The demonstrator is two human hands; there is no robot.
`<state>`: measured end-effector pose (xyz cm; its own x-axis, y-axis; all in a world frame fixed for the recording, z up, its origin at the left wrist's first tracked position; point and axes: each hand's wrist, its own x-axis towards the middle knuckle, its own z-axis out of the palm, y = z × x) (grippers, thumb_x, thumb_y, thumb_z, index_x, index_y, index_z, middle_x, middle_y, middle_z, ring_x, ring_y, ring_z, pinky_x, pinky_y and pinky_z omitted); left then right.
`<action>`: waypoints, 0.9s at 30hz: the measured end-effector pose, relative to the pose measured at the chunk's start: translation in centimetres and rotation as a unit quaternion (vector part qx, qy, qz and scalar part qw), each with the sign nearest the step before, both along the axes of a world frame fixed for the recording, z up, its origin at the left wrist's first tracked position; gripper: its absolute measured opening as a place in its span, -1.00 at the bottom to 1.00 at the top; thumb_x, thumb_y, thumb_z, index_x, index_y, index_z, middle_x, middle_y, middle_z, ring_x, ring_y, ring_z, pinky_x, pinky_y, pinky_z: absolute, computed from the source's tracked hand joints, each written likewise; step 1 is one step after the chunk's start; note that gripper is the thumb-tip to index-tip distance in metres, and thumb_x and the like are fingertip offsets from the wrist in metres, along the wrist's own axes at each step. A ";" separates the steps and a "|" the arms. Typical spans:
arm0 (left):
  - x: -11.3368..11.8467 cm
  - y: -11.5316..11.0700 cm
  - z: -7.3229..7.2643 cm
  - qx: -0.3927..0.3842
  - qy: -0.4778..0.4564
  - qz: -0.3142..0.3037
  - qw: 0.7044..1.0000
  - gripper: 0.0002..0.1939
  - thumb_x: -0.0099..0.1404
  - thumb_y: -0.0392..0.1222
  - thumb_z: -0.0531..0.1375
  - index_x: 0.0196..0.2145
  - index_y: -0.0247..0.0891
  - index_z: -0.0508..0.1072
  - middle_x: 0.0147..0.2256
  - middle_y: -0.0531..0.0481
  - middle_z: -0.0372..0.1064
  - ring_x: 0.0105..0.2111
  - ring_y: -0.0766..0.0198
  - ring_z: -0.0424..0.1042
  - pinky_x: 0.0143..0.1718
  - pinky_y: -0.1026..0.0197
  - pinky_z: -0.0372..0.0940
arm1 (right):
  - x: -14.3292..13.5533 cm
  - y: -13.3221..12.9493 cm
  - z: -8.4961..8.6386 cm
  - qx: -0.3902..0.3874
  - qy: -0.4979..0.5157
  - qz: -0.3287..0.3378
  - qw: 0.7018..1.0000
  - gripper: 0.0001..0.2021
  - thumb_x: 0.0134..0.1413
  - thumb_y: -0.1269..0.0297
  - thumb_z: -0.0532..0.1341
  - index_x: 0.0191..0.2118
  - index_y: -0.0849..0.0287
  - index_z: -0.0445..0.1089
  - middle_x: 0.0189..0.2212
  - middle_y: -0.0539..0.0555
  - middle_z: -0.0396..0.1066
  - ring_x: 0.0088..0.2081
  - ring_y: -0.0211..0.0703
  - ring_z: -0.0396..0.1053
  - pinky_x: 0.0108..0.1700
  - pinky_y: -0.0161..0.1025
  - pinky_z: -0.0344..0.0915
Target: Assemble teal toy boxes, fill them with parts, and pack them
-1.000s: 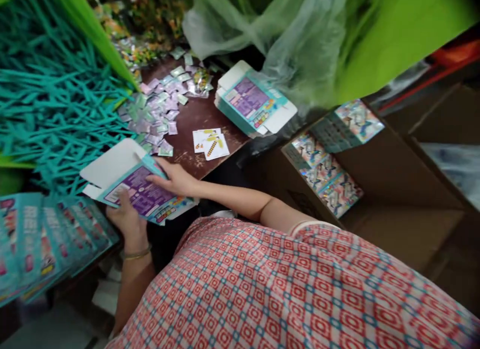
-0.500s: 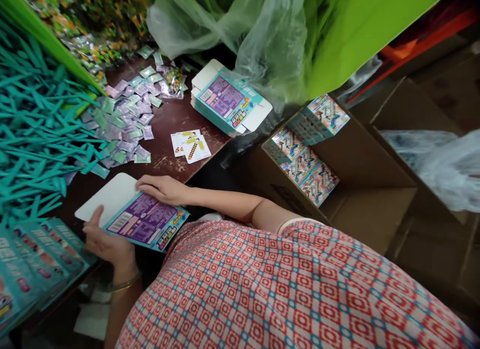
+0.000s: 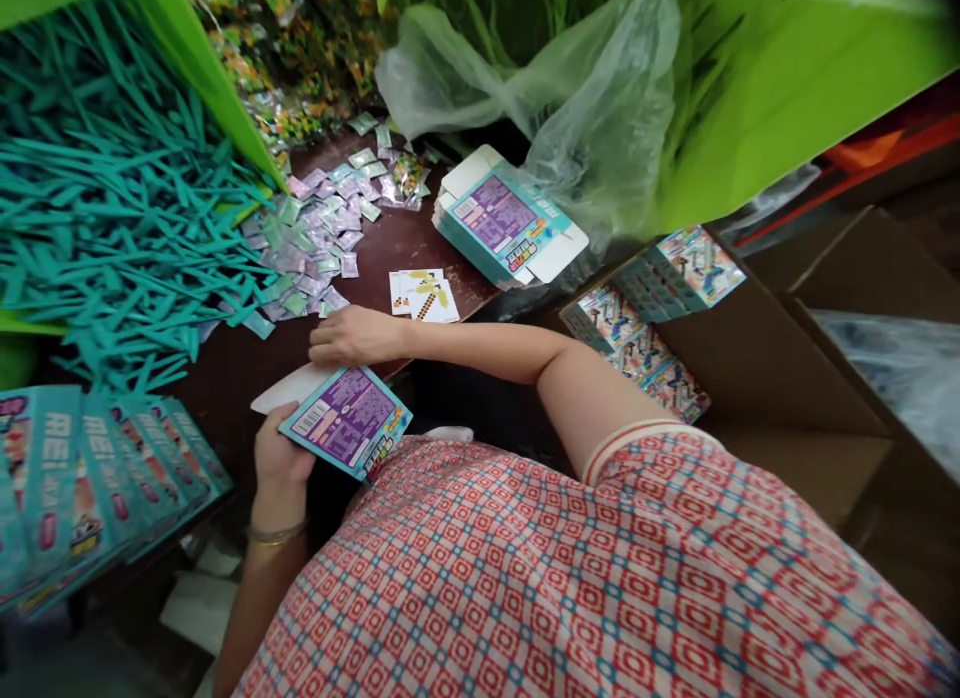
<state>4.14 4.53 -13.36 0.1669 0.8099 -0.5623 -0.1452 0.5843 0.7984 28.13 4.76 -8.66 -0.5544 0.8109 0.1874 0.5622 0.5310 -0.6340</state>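
A flat teal and purple cardboard box is held low in front of my shirt, printed back with barcode facing up. My left hand, with a bangle at the wrist, grips its left end, thumb over the edge. The white end flap stands out beyond that thumb. At the box's far edge, my right hand is curled with its fingers down by the flap; the fingertips are partly hidden. Just beyond that hand, printed cards lie on the dark table.
Small sachets are strewn past the cards. Teal plastic sticks fill a green bin at left, above a row of boxes. A stack of flat boxes sits at the table edge. The carton at right contains packed boxes.
My right hand has slid from the box's face to its far edge by the flap. My left hand has closed round the end, and the flap looks more bent. The view has shifted.
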 end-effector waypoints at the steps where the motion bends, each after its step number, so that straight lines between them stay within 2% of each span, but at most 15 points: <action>1: 0.3 -0.2 0.2 -0.013 -0.010 0.012 1.000 -0.85 0.13 -0.30 0.18 -0.32 -0.30 0.53 -0.36 -0.03 0.59 -0.33 0.17 0.57 -0.11 0.08 0.55 | -0.1 -0.3 -0.1 -0.014 0.044 0.001 0.999 -0.78 0.50 0.30 0.20 -0.01 0.26 0.58 -0.06 0.17 0.57 -0.04 -0.13 0.49 0.10 -0.22 0.30; 4: 0.9 -1.0 0.8 0.014 -0.048 -0.004 0.999 -0.73 0.15 -0.27 0.21 -0.18 -0.32 0.58 -0.16 -0.09 0.62 -0.12 0.15 0.59 0.05 0.16 0.49 | -0.5 -1.4 -0.8 -0.150 0.173 -0.031 0.973 -0.70 0.53 0.24 0.17 -0.01 0.30 0.62 -0.13 0.12 0.63 -0.12 -0.23 0.53 -0.03 -0.36 0.32; 6: 1.0 -1.4 0.9 0.044 -0.052 -0.020 0.997 -0.70 0.16 -0.21 0.25 -0.14 -0.30 0.59 -0.09 -0.12 0.61 -0.04 0.13 0.58 0.08 0.20 0.46 | -0.7 -1.6 -1.1 -0.218 0.203 -0.035 0.954 -0.74 0.47 0.25 0.25 -0.01 0.29 0.65 -0.12 0.09 0.65 -0.11 -0.25 0.55 -0.05 -0.41 0.32; 7: 0.9 -1.6 0.9 0.055 -0.044 -0.017 0.997 -0.70 0.17 -0.18 0.27 -0.14 -0.30 0.59 -0.08 -0.12 0.61 -0.02 0.13 0.58 0.10 0.20 0.45 | -0.8 -1.6 -1.1 -0.221 0.203 -0.032 0.953 -0.77 0.43 0.28 0.29 0.01 0.26 0.66 -0.09 0.09 0.66 -0.07 -0.24 0.56 -0.03 -0.43 0.31; 9: 1.0 -2.0 1.0 0.081 -0.012 0.000 0.997 -0.69 0.20 -0.13 0.27 -0.11 -0.27 0.57 -0.07 -0.12 0.61 0.03 0.10 0.56 0.14 0.16 0.44 | -0.9 -1.3 -1.1 -0.179 0.187 -0.038 0.965 -0.79 0.39 0.34 0.33 0.04 0.19 0.66 -0.02 0.08 0.65 -0.01 -0.22 0.56 -0.01 -0.43 0.30; 11: 1.1 -2.4 1.2 0.127 0.032 0.016 0.991 -0.61 0.24 -0.08 0.22 0.00 -0.21 0.53 -0.02 -0.11 0.60 0.11 0.06 0.54 0.20 0.04 0.43 | -0.9 -1.1 -1.0 -0.129 0.160 -0.052 0.977 -0.80 0.39 0.34 0.32 0.02 0.13 0.67 0.00 0.08 0.65 0.00 -0.21 0.57 -0.04 -0.41 0.30; 13: 1.3 -3.0 1.6 0.186 0.069 0.021 0.980 -0.58 0.24 -0.04 0.17 0.04 -0.13 0.48 0.02 -0.09 0.58 0.17 -0.01 0.51 0.24 -0.12 0.41 | -0.7 -1.0 -0.9 -0.106 0.137 -0.035 0.984 -0.82 0.40 0.30 0.32 0.00 0.08 0.68 -0.01 0.06 0.65 -0.03 -0.20 0.58 -0.08 -0.38 0.31; 16: 1.7 -4.1 1.9 0.277 0.086 0.030 0.957 -0.72 0.29 0.05 0.07 -0.20 -0.14 0.44 -0.02 -0.10 0.58 0.16 -0.07 0.51 0.23 -0.24 0.39 | 0.2 -1.4 -0.7 -0.092 0.136 0.037 0.986 -0.80 0.43 0.29 0.29 0.00 0.02 0.68 -0.01 0.04 0.65 -0.04 -0.22 0.60 -0.07 -0.38 0.35; 19: 1.6 -4.8 1.7 0.386 0.162 0.046 0.907 -0.64 0.38 0.12 0.03 -0.36 -0.18 0.39 -0.10 -0.12 0.57 0.01 -0.04 0.57 0.12 -0.21 0.45 | 1.4 -2.2 -0.7 -0.077 0.176 0.100 0.976 -0.78 0.40 0.35 0.30 0.04 0.01 0.66 0.02 0.02 0.64 0.04 -0.26 0.58 0.06 -0.41 0.36; 22: 0.4 -4.9 1.2 0.508 0.280 0.012 0.814 -0.67 0.41 0.06 0.14 -0.33 -0.23 0.52 -0.15 -0.15 0.58 -0.11 0.02 0.60 0.08 -0.14 0.47 | 1.6 -3.1 -1.1 -0.036 0.164 0.101 0.981 -0.74 0.39 0.36 0.32 0.11 0.04 0.61 0.06 0.07 0.61 0.09 -0.23 0.55 0.19 -0.36 0.33; 24: -0.7 -4.6 1.0 0.565 0.309 -0.040 0.764 -0.69 0.43 0.00 0.18 -0.29 -0.25 0.60 -0.17 -0.19 0.61 -0.14 0.03 0.62 0.07 -0.09 0.47 | 0.8 -3.4 -1.4 -0.012 0.126 0.086 0.988 -0.73 0.44 0.36 0.26 0.15 0.09 0.58 0.06 0.12 0.60 0.08 -0.21 0.54 0.21 -0.32 0.32; 25: -1.2 -4.4 1.0 0.581 0.311 -0.064 0.749 -0.72 0.44 -0.04 0.19 -0.27 -0.26 0.62 -0.17 -0.21 0.62 -0.14 0.03 0.63 0.06 -0.07 0.47 | 0.1 -3.5 -1.5 -0.006 0.105 0.075 0.992 -0.73 0.47 0.36 0.23 0.16 0.11 0.58 0.06 0.13 0.60 0.08 -0.20 0.53 0.21 -0.30 0.33; 27: -1.9 -4.0 1.2 0.587 0.306 -0.097 0.744 -0.78 0.44 -0.12 0.22 -0.22 -0.26 0.64 -0.15 -0.21 0.63 -0.13 0.04 0.63 0.04 -0.04 0.47 | -1.0 -4.4 -1.2 0.003 0.065 0.022 0.998 -0.73 0.47 0.34 0.22 0.15 0.15 0.58 0.10 0.16 0.58 0.14 -0.12 0.50 0.27 -0.20 0.31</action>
